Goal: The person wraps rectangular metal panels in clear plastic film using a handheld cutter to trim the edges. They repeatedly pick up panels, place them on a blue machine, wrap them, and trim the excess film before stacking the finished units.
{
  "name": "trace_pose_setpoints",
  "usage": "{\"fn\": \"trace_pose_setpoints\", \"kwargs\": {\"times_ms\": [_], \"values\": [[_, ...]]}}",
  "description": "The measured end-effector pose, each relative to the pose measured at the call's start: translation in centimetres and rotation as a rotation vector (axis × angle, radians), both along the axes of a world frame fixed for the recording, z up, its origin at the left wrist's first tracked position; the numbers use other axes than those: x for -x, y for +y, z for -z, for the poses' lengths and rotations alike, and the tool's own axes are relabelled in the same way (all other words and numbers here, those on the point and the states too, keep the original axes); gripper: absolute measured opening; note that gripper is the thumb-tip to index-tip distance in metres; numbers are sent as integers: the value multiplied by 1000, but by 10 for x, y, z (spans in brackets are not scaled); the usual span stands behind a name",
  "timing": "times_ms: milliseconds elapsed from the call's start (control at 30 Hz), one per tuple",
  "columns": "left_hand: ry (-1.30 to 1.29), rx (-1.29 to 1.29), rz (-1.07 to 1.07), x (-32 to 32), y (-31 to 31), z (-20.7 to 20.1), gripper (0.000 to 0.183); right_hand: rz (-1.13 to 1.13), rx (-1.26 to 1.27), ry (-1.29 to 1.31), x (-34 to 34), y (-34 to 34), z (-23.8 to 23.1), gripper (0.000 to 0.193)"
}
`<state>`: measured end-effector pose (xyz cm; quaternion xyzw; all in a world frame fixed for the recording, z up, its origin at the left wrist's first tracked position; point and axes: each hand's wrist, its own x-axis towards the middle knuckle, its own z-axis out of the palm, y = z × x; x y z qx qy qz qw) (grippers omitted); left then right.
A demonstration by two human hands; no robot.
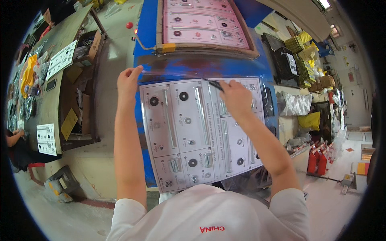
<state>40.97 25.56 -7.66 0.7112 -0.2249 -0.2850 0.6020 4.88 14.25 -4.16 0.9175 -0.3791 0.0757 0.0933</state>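
Note:
A large white printed card [183,150] lies in front of me, with bolts, rods, washers and nuts set in marked sections under clear film. Along its far edge runs a strip of clear plastic film [173,73], stretched out toward the left. My left hand [128,82] pinches the end of this film just past the card's far left corner. In my right hand [236,98] is a slim black cutter [214,84], its tip at the film near the card's far edge. The fingers partly hide its handle and the card's upper right.
Beyond the card, a wooden-framed tray [207,51] holds another hardware card under pinkish light, on the blue worktable [149,38]. Black crates [286,60] stand at the right. A second bench [76,30] with cards and parts is at the left, where another person's hand [18,134] shows.

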Motion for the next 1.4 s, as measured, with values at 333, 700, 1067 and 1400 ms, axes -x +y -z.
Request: {"fn": "trace_pose_setpoints", "kwargs": {"times_ms": [333,700,1067,1400], "values": [[-414,-296,-249,9,-21,-5,42,344,38,50,187,-96,-29,33],[-459,-35,919,351,-286,34,48,489,-491,-412,194,-98,-30,44],[-189,123,873,405,-294,-19,23,500,-674,-108,266,11,-64,50],[-940,1139,1191,611,-182,-154,56,511,-1428,48,366,173,-109,49]]}}
